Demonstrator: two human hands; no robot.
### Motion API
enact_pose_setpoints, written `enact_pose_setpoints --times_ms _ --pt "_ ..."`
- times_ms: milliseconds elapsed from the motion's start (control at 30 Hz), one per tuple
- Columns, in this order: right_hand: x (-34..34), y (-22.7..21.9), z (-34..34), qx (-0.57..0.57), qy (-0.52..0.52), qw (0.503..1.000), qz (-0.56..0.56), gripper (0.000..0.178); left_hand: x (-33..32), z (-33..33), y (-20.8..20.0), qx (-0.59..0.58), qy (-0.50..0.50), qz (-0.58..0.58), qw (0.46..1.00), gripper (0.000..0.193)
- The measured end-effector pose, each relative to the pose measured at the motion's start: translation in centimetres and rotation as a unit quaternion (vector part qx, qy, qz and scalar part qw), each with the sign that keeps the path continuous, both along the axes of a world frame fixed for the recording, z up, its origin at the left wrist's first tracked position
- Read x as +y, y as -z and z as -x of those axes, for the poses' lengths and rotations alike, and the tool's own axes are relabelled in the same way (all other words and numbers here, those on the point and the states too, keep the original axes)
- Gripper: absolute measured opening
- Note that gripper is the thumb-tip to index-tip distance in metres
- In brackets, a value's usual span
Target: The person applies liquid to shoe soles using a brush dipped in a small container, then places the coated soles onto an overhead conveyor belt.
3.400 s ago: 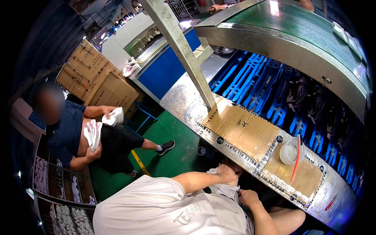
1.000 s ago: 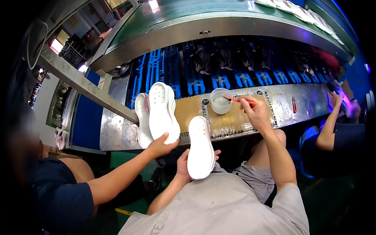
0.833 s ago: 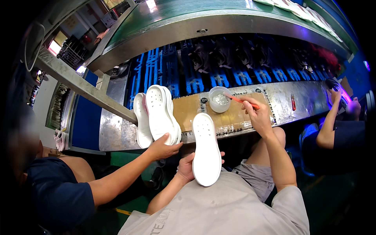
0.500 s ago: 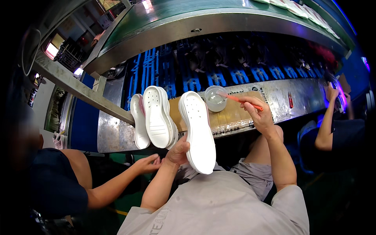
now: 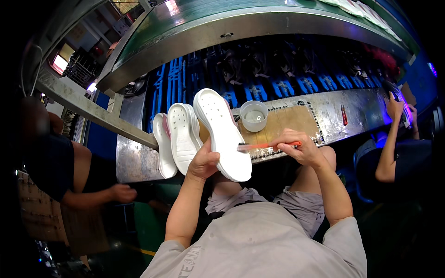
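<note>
My left hand (image 5: 204, 162) grips a white shoe sole (image 5: 225, 139) by its left edge, its holed upper face toward me. In my right hand (image 5: 299, 147) is a brush with an orange-red handle (image 5: 265, 145); its dark bristle end touches or hovers just over the sole's middle, and I cannot tell which. Just beyond stands a translucent plastic cup (image 5: 254, 116) with some clear liquid low inside, on a flat piece of brown cardboard (image 5: 289, 121). Left of my held sole, more white soles (image 5: 181, 134) lean at the bench edge, one with a pink side (image 5: 162, 143).
Red-handled pliers (image 5: 344, 116) lie on the metal bench (image 5: 333, 104). Behind it run blue racks (image 5: 282, 88) under a green conveyor (image 5: 259, 9). A slanting metal bar (image 5: 99, 109) crosses at left. Co-workers sit on both sides, the left one's hand (image 5: 123, 193) blurred.
My right hand has brought the brush from the cup down to the sole. The held sole has moved up and left. The left co-worker's hand has drawn away leftward.
</note>
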State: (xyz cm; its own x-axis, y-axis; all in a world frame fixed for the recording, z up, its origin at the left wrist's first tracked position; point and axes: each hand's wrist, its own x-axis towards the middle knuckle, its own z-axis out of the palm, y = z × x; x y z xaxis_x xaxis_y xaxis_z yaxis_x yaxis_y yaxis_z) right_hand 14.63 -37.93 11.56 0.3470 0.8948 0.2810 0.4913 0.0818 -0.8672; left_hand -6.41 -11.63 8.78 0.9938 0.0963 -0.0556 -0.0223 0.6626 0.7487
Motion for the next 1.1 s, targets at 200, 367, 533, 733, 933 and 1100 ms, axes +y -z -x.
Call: enact_pose_setpoints --times_ms 200,367,533,733,933,1100 --pt "-0.9 -1.7 0.3 0.075 -0.073 0.994 0.003 0.018 1.0 0.0 -1.4 0.012 -0.002 -0.046 0.999 0.106" --pt "0.9 -2.4 0.4 0.003 -0.003 0.997 -0.072 0.019 0.3 -0.6 -4.1 0.019 -0.059 -0.189 0.98 0.116" --pt "-0.4 -2.6 0.2 0.0 0.002 0.998 -0.061 0.017 1.2 -0.3 -4.0 -0.001 -0.103 -0.285 0.953 0.11" --pt "-1.4 -2.7 0.5 0.017 -0.001 0.999 -0.029 0.014 -0.2 0.2 -5.2 -0.034 -0.197 -0.325 0.924 0.091" --pt "-1.2 -2.2 1.0 0.007 0.048 0.998 -0.027 0.017 -1.8 -1.1 -8.1 -0.113 -0.21 -0.495 0.836 0.09" --pt "-1.1 -2.4 3.3 0.225 0.071 0.97 -0.057 0.024 -3.7 -1.6 -11.2 -0.107 -0.243 -0.565 0.781 0.086"
